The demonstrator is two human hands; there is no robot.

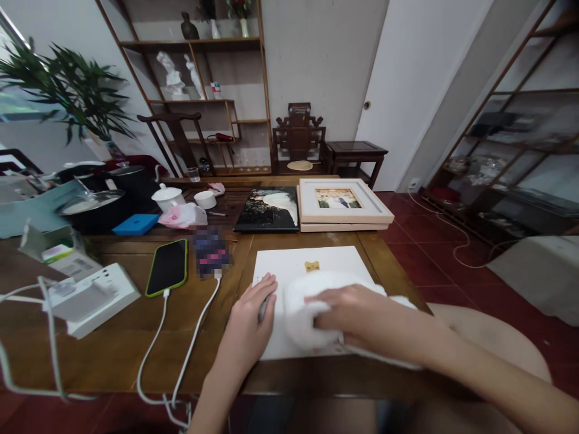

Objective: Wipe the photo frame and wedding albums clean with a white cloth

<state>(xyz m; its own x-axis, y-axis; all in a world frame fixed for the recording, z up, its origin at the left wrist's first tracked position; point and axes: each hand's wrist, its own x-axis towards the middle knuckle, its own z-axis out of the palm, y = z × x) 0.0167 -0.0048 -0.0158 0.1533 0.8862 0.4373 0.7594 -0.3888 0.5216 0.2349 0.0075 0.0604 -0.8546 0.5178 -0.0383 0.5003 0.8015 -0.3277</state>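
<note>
"Across the white panel, what are we holding?"

"With our right hand we are gripping a bunched white cloth — our fingers are curling in, nearly closed, and the folds are covering the panel's middle and spilling past its right side. Blur is softening the cloth's outline."

"And our left hand?"

"We are resting it on the panel's left edge, fingers lying close together and bending a little, thumb standing apart. A dark patch is showing between thumb and fingers; we are failing to tell what it is, or whether we are gripping it."

"Where is the panel lying?"

"Flat on the wooden table, with a gold sticker showing near its far edge."

"What are we seeing around it?"

"Just beyond the panel, a dark picture is lying beside a pale framed picture, the framed one sitting farther right. Left of the panel, a green-rimmed phone is lying face up — a white cable is running from its near end."
</note>
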